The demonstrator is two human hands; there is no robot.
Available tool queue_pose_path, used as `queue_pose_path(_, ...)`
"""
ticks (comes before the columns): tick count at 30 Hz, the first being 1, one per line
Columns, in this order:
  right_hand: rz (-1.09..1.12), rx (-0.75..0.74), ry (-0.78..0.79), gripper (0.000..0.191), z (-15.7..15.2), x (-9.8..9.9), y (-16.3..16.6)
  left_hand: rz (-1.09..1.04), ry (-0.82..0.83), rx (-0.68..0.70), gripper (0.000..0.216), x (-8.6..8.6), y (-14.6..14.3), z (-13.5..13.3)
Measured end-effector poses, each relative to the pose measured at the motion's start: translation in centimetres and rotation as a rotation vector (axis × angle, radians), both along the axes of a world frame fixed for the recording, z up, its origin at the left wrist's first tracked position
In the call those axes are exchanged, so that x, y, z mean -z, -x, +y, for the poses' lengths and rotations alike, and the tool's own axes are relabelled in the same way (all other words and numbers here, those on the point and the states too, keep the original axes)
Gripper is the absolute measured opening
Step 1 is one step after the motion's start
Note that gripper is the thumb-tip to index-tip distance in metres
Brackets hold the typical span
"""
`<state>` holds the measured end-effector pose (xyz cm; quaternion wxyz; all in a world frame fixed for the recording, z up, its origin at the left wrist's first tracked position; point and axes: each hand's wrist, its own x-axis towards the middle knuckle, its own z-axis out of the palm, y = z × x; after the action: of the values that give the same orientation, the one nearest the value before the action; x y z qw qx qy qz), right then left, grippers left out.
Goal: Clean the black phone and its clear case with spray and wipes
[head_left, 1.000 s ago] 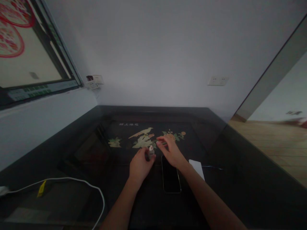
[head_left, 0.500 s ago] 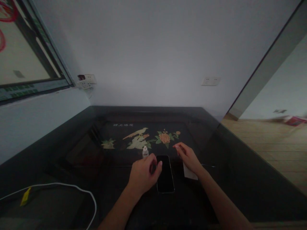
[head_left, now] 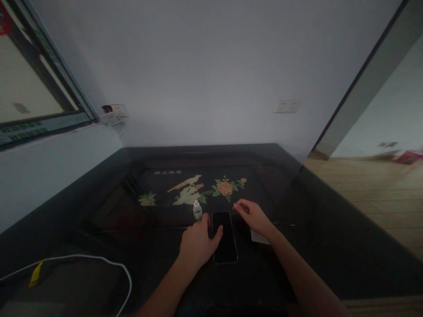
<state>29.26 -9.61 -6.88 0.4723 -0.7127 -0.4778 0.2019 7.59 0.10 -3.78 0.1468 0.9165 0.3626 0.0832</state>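
Observation:
A dark-screened smartphone (head_left: 226, 246) lies flat on the black table in front of me. My left hand (head_left: 197, 244) is at its left edge, the thumb reaching over the screen and the index finger stretched along the side, thumb and finger apart. Just beyond those fingers a small white-capped bottle (head_left: 197, 211) stands upright. To the phone's upper right, my right hand (head_left: 254, 216) is closed in a pinch; whatever the fingertips hold is too small to make out. Beneath the right wrist a white sheet (head_left: 259, 238) lies partly covered.
The glossy black table (head_left: 158, 273) carries an inlaid bird-and-flower picture (head_left: 224, 188). At front left runs a white cable (head_left: 99, 257) with a yellow tag (head_left: 35, 275). Behind the table rises a wall with sockets (head_left: 287, 106). A window (head_left: 36, 75) is at the left.
My left hand has uncurled, its index finger now extended along the phone's edge. The right hand keeps its pinch near the phone's upper right. The whole view has shifted slightly.

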Motion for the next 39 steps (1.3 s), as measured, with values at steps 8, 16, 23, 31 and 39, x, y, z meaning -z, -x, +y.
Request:
queue_pose_path(8,-0.003,0.002,-0.003,0.031,0.0,-0.4,0.2,0.06,-0.048,-0.04,0.073,-0.7,-1.6,-1.7)
queue_pose_path(16,0.001,-0.009,-0.024,0.031,0.1,-0.2,0.0,0.113,-0.066,-0.103,0.071,-1.2,-4.8,-2.9)
queue_pose_path(23,-0.005,-0.004,-0.022,0.03,0.2,-0.4,0.1,0.118,-0.087,-0.128,0.058,-0.9,-5.3,-2.7)
queue_pose_path(31,-0.013,-0.017,-0.04,0.03,0.1,-0.3,0.1,0.127,-0.081,-0.153,0.061,-0.4,-5.5,-3.0)
queue_pose_path(39,-0.033,-0.015,-0.035,0.034,0.2,-0.1,0.0,0.117,-0.102,-0.149,0.059,-0.4,-5.9,-3.3)
